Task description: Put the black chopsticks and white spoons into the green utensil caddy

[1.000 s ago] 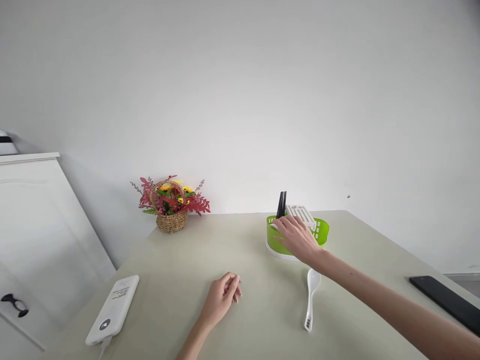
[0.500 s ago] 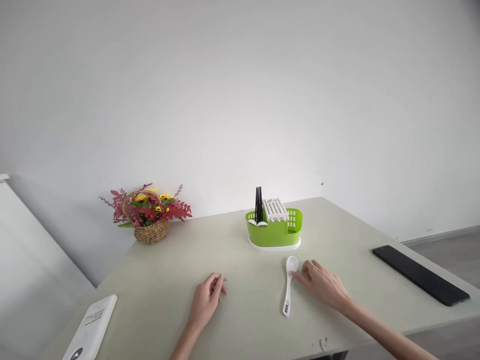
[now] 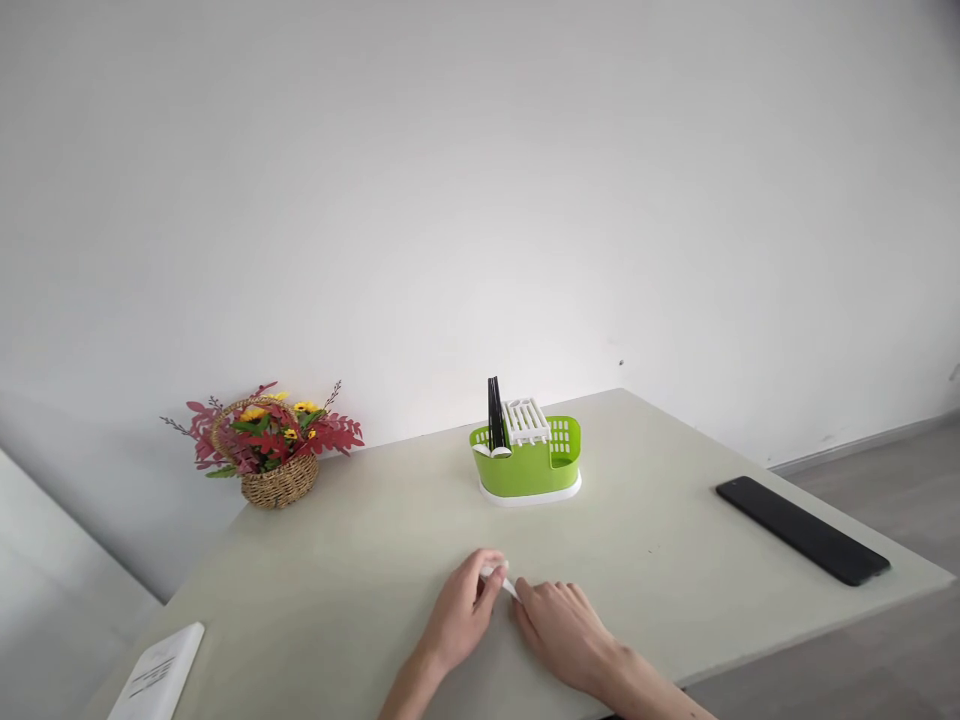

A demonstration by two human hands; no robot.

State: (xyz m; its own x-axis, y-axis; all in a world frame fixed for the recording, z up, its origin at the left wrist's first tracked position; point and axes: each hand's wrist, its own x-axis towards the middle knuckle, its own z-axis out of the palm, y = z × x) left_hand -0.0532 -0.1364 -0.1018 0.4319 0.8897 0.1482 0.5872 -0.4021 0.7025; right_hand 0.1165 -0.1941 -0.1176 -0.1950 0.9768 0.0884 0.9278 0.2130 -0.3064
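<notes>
head view. spoon (image 3: 511, 588) is between the two hands, near side of the surface (image 3: 360, 560). long axis slants roughly 10 to 4 o'clock: one end inside the left grip (image 3: 459, 615), other end running under the fingers of the right grip (image 3: 566, 630). from the left grip it lies at about 2 o'clock, from the right at about 10; both touch it, so neither is nearer. left: closed, thumb and fingers pinching the spoon. right: closed on it too, fingertips partly hidden. green holder (image 3: 525, 480) stands apart at 12 o'clock of the spoon, with black chopsticks (image 3: 494, 415) upright at its left end; left fingertips look slightly nearer to it. phone (image 3: 802, 530) at about 3.

change vs 0.5 s ago: spoon then lay on the surface, bowl toward 12, right hand beside it, left hand apart from it. whether it now clears the surface: cannot tell.
</notes>
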